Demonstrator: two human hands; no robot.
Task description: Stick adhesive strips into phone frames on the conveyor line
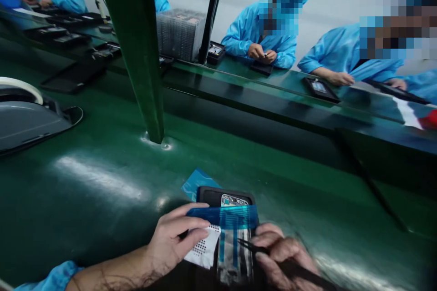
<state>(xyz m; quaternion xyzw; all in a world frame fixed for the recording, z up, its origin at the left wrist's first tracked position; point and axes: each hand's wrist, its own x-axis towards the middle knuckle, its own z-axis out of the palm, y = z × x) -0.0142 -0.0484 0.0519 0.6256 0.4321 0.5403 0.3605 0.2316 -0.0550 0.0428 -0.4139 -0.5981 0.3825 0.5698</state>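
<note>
My left hand [170, 236] pinches a white sheet with rows of small black dots [200, 250] between thumb and fingers. A translucent blue film strip [239, 215] runs from under its fingertips across a phone frame [235, 268]. The frame, silvery with blue strips along it, lies on a black tray [213, 196]. Black tweezers [252, 246] are gripped in my right hand [287, 254], their tips over the lower half of the frame. Whether the tips hold anything is too small to tell. Another piece of blue film [198, 181] sticks out behind the tray.
A green post [143, 54] rises from the green table [102, 223]. At left stands a grey device [30, 120] with a white tube. Beyond a raised ledge, co-workers in blue gowns [239, 32] handle parts beside black trays [321, 88] and a stack of clear trays [180, 34].
</note>
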